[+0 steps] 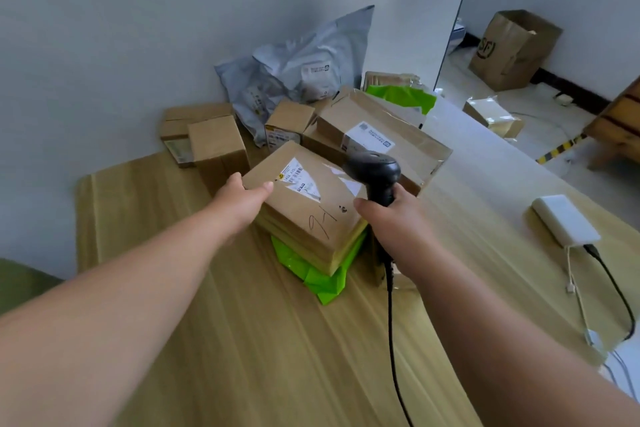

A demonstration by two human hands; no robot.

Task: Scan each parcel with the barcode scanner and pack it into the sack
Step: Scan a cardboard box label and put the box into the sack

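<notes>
A brown cardboard parcel (pixel 304 204) with a white label and black pen marks lies on top of a short stack, over a green bag (pixel 325 282). My left hand (pixel 242 199) grips the parcel's left corner, thumb on top. My right hand (pixel 391 215) holds the black barcode scanner (pixel 375 172) by its handle, its head just above the parcel's right edge, its black cable (pixel 393 329) hanging down toward me. No sack is visible that I can tell apart from the bags.
More cardboard boxes (pixel 216 146), a large labelled box (pixel 377 135) and grey poly mailers (pixel 304 59) crowd the wooden table (pixel 242 357) by the wall. A white power bank (pixel 564 218) with cables lies right. A brown paper bag (pixel 512 48) stands on the floor.
</notes>
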